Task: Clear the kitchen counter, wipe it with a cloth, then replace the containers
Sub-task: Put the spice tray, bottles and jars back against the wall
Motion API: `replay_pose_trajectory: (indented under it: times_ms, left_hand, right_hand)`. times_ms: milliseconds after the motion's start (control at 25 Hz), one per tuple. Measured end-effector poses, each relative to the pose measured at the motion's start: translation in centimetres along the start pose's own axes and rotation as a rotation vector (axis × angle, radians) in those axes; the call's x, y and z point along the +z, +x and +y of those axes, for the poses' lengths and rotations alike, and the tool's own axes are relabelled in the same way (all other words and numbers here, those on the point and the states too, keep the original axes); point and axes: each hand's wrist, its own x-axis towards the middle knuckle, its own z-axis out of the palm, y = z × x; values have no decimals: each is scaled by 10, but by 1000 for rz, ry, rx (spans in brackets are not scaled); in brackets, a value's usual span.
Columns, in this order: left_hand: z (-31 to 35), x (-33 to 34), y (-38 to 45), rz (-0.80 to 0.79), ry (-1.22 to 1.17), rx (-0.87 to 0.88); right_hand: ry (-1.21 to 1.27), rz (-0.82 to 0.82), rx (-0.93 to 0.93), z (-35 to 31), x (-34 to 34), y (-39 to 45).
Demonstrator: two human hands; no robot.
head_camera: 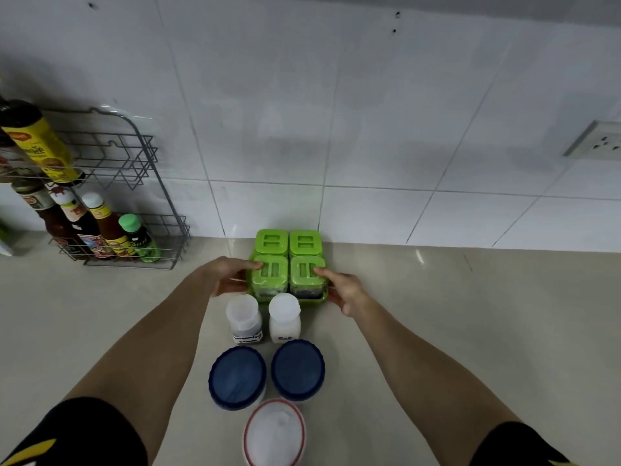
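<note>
A green spice set (288, 243), several square lidded jars in a green tray, stands on the beige counter (470, 314) against the tiled wall. My left hand (232, 275) grips its left side and my right hand (344, 289) grips its right side, thumbs on the front lids. In front of the set stand two small white-capped jars (243, 319) (284, 317). Nearer me are two blue-lidded tubs (238, 378) (297, 369). A red-rimmed white-lidded container (275, 432) is closest. No cloth is in view.
A wire rack (148, 210) at the left holds several sauce bottles (100, 227), with a yellow bottle (40, 142) on its upper shelf. A wall socket (596, 141) is at the right. Bare counter stretches on both sides of the containers.
</note>
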Motion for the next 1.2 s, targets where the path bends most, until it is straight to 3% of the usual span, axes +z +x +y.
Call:
replay_pose_trajectory:
  times_ms: [280, 560, 1080, 1200]
  left_hand:
    - [39, 74, 6, -60, 80, -24]
    - [39, 130, 28, -85, 61, -76]
    - [39, 142, 46, -29, 41, -27]
    - [37, 143, 40, -5, 114, 12]
  right_hand:
    - [20, 76, -44, -36, -66, 5]
    - [15, 131, 11, -41, -118, 18]
    - [-87, 152, -29, -42, -127, 43]
    - [-270, 253, -94, -47, -121, 36]
